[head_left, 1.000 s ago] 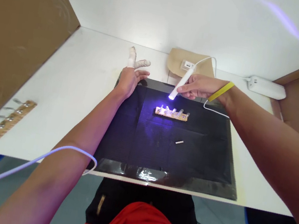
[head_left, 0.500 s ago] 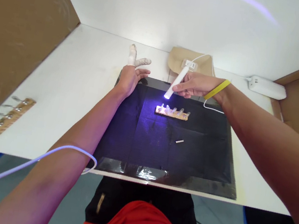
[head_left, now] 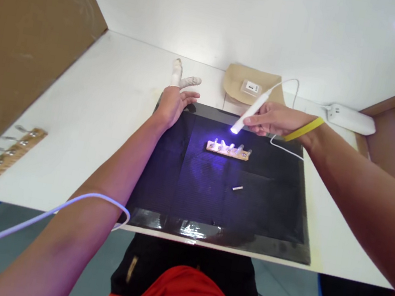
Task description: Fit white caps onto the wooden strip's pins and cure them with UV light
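Observation:
In my right hand (head_left: 272,119) is a white UV lamp pen (head_left: 251,112), gripped near its middle and tilted, its violet glow aimed down. Below its lit end lies a small wooden strip (head_left: 227,151) bearing several clear nail tips on metal stands. The light falls mostly on the strip's left and middle part. At the far left edge of the black mat (head_left: 205,194), my left hand (head_left: 175,101) rests with fingers spread and nothing in it. White covers wrap two of its fingers. A short metallic bar (head_left: 237,188) lies on the mat nearer to me.
A brown paper tray (head_left: 232,85) holding a small clear box (head_left: 251,87) stands behind the mat. A white power strip (head_left: 352,119) is at the back right. At the left, another wooden strip (head_left: 16,155) carries several nail tips. A cable (head_left: 91,196) crosses my left forearm.
My right hand has moved the lamp to the right, and its light has shifted along the strip toward the middle. The left hand stays in about the same place.

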Demonstrator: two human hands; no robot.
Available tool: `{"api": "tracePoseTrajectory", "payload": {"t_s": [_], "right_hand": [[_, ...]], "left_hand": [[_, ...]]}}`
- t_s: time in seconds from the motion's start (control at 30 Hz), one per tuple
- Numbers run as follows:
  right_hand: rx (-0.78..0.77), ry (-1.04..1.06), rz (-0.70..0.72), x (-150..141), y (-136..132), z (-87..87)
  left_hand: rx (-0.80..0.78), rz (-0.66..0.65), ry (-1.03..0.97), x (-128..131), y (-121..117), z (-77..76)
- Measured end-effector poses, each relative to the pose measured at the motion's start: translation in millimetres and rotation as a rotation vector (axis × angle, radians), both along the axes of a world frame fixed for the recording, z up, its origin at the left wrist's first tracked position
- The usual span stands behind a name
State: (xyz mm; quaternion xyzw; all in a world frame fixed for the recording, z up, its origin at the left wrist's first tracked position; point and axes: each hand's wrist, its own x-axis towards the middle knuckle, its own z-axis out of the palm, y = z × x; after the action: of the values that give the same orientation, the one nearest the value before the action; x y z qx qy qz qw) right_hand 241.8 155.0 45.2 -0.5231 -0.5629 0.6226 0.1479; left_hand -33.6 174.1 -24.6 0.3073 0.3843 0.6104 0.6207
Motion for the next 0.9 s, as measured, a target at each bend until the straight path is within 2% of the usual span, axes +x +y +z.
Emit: {"api": "tracePoseTrajectory", "payload": {"t_s": [0.2,0.37,0.47,0.6,0.67,0.77,0.9], "right_hand": [[0.054,-0.017,-0.179,46,-25,-9.3],[0.294,0.018,-0.457,60,-71,-22.3],[0.496,0.065,-0.640,48,-113,-33.0],[0.730,-0.003,-0.861,13,-171,-50.6],[0.806,-0.096,-0.919,-9,-195,-59.3],[0.968,-0.205,-0.917,-38,-216,-69.8],[1.062,-0.229,-0.927,-59,-221,-77.8]], "left_hand": [[-0.023,0.012,0.055,3,2,1.1],[-0.010,0.026,0.096,4,3,-2.7],[0.007,0.015,0.122,3,3,-6.0],[0.045,0.019,0.145,1,5,-10.7],[0.040,0.021,0.161,0,6,-13.0],[0.021,0.020,0.194,0,9,-16.0],[0.043,0.018,0.197,0,9,-18.2]]}}
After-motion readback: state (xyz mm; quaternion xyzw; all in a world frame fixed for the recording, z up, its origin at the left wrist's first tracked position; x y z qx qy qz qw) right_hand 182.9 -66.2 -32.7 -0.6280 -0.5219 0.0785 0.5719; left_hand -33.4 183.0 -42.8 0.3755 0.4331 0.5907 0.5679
